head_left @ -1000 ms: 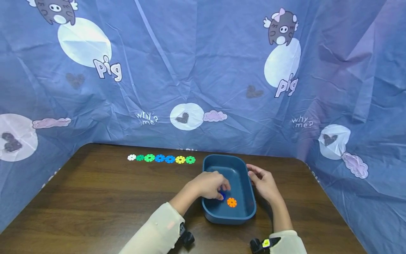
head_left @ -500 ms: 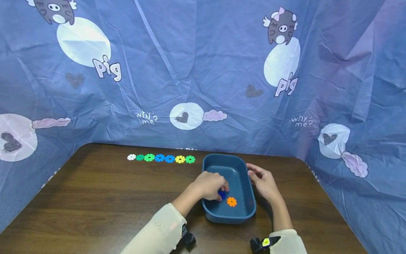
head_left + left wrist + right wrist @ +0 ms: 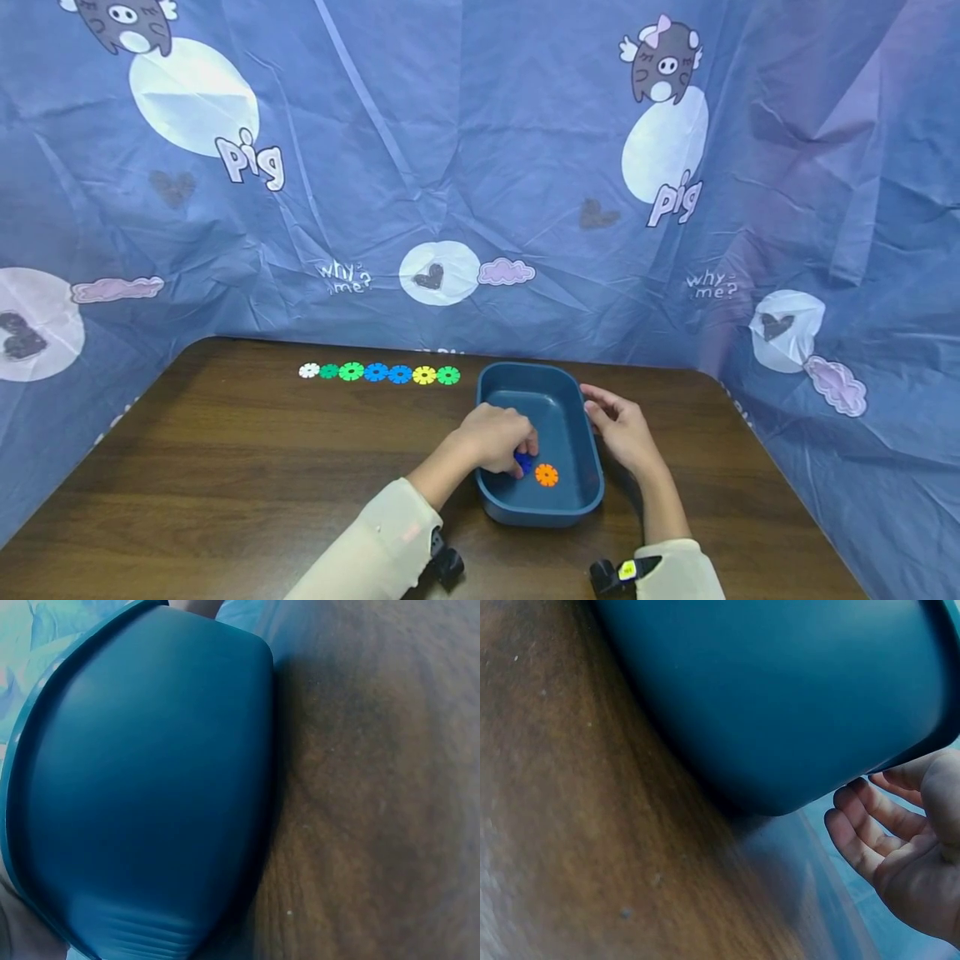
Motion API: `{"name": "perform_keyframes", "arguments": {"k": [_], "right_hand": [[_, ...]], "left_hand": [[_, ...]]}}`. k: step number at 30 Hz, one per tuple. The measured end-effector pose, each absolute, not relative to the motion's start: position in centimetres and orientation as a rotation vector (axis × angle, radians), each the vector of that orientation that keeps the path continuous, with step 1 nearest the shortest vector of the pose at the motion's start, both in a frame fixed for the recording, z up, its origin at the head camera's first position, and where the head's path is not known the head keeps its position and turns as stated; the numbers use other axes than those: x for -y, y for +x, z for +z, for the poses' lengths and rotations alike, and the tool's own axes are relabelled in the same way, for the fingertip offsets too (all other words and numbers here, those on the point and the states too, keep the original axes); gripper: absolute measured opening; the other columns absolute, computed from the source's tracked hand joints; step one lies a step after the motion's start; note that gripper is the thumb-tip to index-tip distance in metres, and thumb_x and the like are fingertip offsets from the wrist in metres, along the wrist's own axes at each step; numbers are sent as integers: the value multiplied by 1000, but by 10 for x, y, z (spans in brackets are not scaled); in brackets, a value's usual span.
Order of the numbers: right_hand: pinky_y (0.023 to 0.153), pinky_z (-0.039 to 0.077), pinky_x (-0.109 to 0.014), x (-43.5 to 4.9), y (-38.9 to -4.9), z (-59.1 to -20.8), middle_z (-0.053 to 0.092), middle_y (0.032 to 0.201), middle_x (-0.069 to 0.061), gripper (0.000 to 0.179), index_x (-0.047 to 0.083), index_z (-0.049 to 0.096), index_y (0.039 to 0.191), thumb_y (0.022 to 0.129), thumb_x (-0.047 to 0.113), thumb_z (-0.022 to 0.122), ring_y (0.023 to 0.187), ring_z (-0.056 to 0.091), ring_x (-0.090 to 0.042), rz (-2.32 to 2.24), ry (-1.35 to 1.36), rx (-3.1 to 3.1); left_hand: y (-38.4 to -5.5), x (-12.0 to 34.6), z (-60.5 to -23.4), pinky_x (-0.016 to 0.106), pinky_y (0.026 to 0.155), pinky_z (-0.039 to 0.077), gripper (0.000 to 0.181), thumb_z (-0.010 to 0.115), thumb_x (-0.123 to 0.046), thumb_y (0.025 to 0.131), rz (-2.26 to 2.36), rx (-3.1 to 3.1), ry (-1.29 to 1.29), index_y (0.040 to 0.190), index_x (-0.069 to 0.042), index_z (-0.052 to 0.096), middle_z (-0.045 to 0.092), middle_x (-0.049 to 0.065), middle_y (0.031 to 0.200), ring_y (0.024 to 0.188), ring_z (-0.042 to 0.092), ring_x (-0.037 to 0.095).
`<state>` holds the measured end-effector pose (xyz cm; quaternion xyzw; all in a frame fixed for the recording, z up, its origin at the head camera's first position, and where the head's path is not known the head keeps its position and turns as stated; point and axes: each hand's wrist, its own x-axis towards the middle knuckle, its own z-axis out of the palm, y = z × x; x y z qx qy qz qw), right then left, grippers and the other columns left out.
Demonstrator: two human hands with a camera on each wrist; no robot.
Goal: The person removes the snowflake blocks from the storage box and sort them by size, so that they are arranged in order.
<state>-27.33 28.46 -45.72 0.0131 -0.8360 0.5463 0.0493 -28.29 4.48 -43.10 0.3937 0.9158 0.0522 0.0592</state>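
A dark blue rectangular plastic bin (image 3: 540,517) stands on the table. My left hand (image 3: 498,437) reaches over its left rim, fingers curled down inside. Between its thumb and fingers it holds a dark blue notched disc (image 3: 523,463), partly hidden by the hand. Beside that, an orange notched disc (image 3: 547,475) lies flat on the bin's floor. My right hand (image 3: 624,429) is at the bin's right side. In the right wrist view its loosely bent fingers (image 3: 859,840) touch or nearly touch the outer wall. The left wrist view is mostly the bin's outer wall (image 3: 150,765).
Left of the bin, near the back edge, several notched discs lie in a row: a white disc (image 3: 309,370), green ones, blue ones, a yellow disc (image 3: 424,375) and a green disc (image 3: 447,375). A blue printed cloth (image 3: 480,200) hangs behind the brown wooden table (image 3: 247,467).
My left fingers have drawn in slightly around the dark blue disc, which now shows between thumb and fingers. The right hand and the orange disc have stayed in place.
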Motion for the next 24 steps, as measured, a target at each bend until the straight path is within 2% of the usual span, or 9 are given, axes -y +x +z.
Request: {"name": "perform_keyframes", "arguments": {"k": [15, 24], "right_hand": [[81, 58, -26, -285, -273, -456, 67, 121, -20, 36, 3, 60, 141, 107, 15, 55, 99, 63, -19, 1671, 26, 2551], [79, 57, -24, -285, -273, -457, 67, 122, -19, 36, 3, 60, 141, 107, 14, 56, 98, 63, -18, 1657, 39, 2550]], "left_hand": [[-285, -42, -430, 27, 77, 50, 17, 89, -37, 81, 308, -2734, 1217, 92, -32, 77, 65, -18, 86, 85, 57, 2], [-287, -42, -431, 29, 78, 52, 12, 86, -35, 85, 378, -2742, 1218, 94, -33, 78, 69, -20, 87, 85, 62, -2]]}}
